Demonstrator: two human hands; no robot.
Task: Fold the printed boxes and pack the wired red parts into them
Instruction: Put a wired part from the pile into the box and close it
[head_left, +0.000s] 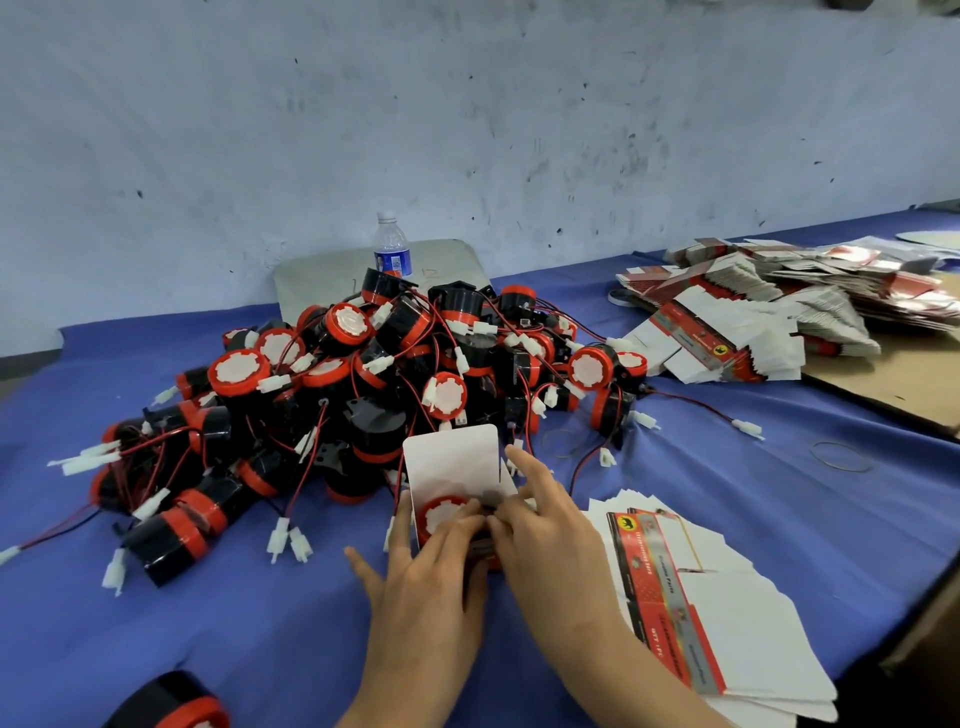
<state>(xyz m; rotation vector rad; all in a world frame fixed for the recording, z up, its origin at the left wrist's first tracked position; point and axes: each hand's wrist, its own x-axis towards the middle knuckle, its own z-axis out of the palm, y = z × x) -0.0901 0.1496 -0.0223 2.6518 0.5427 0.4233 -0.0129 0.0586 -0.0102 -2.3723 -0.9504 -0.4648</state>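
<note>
A small printed box stands open in front of me, its white lid flap raised. Inside it sits one wired red part, red rim and white face up. My left hand grips the box from the near left side, thumb spread out. My right hand holds the box's right side, its fingertips pinching at the opening beside the part. Behind the box lies a big pile of wired red parts, black bodies with red wires and white plugs.
A stack of flat printed boxes lies at my right. More flat boxes are heaped at the far right on cardboard. A water bottle stands behind the pile. Another red part lies near the front left. Rubber bands lie on the blue cloth.
</note>
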